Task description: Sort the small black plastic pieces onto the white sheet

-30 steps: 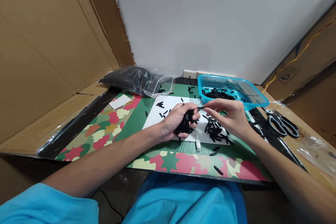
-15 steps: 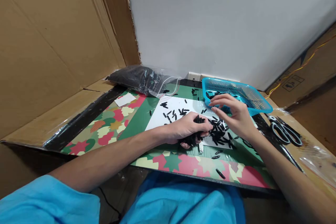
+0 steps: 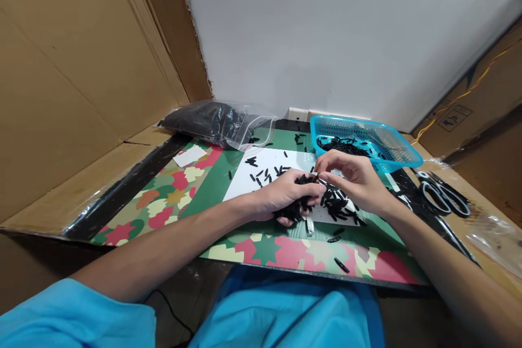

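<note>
My left hand (image 3: pixel 287 196) is wrapped round a bunch of small black oblong pieces (image 3: pixel 294 207), which stick out between the fingers over the front of a white sheet. Just to its right, my right hand (image 3: pixel 346 174) has thumb and forefinger pinched on one dark piece at the top of that bunch. More loose black pieces (image 3: pixel 337 205) lie heaped on the white sheet (image 3: pixel 240 187) below the right hand, and others are scattered farther back. What exactly these pieces are, I cannot make out.
Behind my right hand stands a blue plastic basket (image 3: pixel 402 156) with more black pieces inside. A clear zip bag (image 3: pixel 216 122) full of dark stuff lies at the back left. Scissors (image 3: pixel 442 196) rest on the right. Cardboard (image 3: pixel 89 65) rises at the left, a wall behind.
My right hand has come down and left from in front of the basket to my left hand, its fingers closing into a pinch. My left hand stays round the bunch.
</note>
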A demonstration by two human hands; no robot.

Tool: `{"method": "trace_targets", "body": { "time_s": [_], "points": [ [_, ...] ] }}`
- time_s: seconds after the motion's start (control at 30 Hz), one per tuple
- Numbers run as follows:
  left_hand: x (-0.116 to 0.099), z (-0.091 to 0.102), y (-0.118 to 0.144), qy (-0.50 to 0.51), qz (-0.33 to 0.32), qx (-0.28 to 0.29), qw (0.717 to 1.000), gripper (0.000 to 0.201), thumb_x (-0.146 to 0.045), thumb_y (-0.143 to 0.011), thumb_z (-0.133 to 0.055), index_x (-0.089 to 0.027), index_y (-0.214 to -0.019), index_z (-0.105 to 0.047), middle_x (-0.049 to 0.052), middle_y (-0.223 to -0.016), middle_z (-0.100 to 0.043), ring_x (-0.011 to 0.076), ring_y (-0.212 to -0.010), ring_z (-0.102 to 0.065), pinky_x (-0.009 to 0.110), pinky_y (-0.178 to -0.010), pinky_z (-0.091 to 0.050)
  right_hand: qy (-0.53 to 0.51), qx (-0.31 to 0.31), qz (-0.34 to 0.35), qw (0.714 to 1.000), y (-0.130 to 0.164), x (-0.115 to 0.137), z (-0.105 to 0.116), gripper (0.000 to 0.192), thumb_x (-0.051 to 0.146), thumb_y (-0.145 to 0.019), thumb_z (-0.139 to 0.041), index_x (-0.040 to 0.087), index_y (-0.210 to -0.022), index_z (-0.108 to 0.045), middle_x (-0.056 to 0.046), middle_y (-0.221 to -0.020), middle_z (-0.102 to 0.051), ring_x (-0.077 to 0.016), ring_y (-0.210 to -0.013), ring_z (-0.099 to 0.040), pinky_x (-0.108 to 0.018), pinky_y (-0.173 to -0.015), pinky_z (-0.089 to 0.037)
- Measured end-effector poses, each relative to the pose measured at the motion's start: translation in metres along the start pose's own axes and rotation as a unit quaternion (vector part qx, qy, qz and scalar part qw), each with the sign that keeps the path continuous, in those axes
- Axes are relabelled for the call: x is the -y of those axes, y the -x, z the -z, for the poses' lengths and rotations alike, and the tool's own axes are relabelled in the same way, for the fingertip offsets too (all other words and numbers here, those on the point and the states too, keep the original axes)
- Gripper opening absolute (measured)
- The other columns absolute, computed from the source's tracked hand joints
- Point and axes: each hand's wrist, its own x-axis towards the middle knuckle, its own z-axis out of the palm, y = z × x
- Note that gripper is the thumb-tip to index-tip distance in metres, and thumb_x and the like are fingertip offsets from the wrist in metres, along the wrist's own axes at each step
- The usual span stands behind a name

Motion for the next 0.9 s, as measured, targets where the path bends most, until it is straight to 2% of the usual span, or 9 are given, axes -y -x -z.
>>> {"method": "trace_targets", "body": {
  "time_s": [0.13,0.43,0.57,0.73,0.83,0.9],
  "points": [
    [-0.005,0.001,0.0,0.056,0.01,-0.011,0.998,0.044,-0.052,-0.078,-0.081,-0.02,-0.079,-0.05,-0.005,-0.075,-0.045,0.0061,-0.05,-0.041,0.012,-0.028,-0.026,0.002,-0.071,-0.001,0.997,0.002,-0.003,0.002,0.017,0.04,-0.096,-0.07,0.023,-0.094,-0.069,-0.005,-0.093,-0.069,-0.0199,-0.087,-0.064,-0.034,-0.078,-0.054],
    [-0.011,0.002,0.002,0.127,0.0,0.009,0.992,0.036,-0.047,-0.083,-0.076,-0.021,-0.081,-0.051,-0.006,-0.075,-0.042,0.0059,-0.049,-0.04,0.011,-0.028,-0.028,0.031,-0.126,0.028,0.991,0.004,-0.006,-0.001,0.011,0.035,-0.097,-0.07,0.024,-0.094,-0.068,-0.004,-0.093,-0.069,-0.0193,-0.087,-0.066,-0.034,-0.075,-0.054],
    [-0.01,0.004,0.002,0.146,0.002,0.015,0.989,0.034,-0.048,-0.087,-0.071,-0.021,-0.081,-0.052,-0.006,-0.076,-0.04,0.0058,-0.048,-0.039,0.011,-0.027,-0.028,0.055,-0.124,0.033,0.99,0.005,-0.006,-0.001,0.009,0.032,-0.098,-0.068,0.024,-0.095,-0.068,-0.004,-0.093,-0.069,-0.0185,-0.085,-0.064,-0.035,-0.074,-0.054],
    [-0.008,0.008,-0.002,0.148,-0.015,0.008,0.989,0.03,-0.044,-0.091,-0.067,-0.021,-0.081,-0.051,-0.005,-0.078,-0.041,0.0064,-0.049,-0.04,0.012,-0.027,-0.029,0.065,-0.083,0.018,0.994,0.003,-0.003,-0.003,0.012,0.035,-0.1,-0.065,0.024,-0.096,-0.067,-0.005,-0.095,-0.07,-0.0204,-0.089,-0.065,-0.035,-0.076,-0.055],
    [-0.009,0.011,-0.003,0.152,-0.038,-0.016,0.987,0.028,-0.041,-0.091,-0.066,-0.02,-0.08,-0.051,-0.005,-0.078,-0.041,0.0064,-0.05,-0.041,0.012,-0.027,-0.029,0.133,-0.073,0.005,0.988,0.0,-0.004,0.001,0.011,0.032,-0.1,-0.062,0.023,-0.095,-0.067,-0.004,-0.094,-0.07,-0.0192,-0.084,-0.065,-0.033,-0.073,-0.052],
    [-0.01,0.012,-0.003,0.159,-0.049,-0.039,0.985,0.026,-0.04,-0.09,-0.067,-0.02,-0.081,-0.052,-0.005,-0.077,-0.041,0.0063,-0.05,-0.041,0.011,-0.027,-0.028,0.192,-0.035,-0.012,0.981,-0.001,-0.008,0.006,0.011,0.027,-0.1,-0.061,0.022,-0.094,-0.068,-0.003,-0.091,-0.071,-0.018,-0.08,-0.063,-0.031,-0.069,-0.049]
  ]
}}
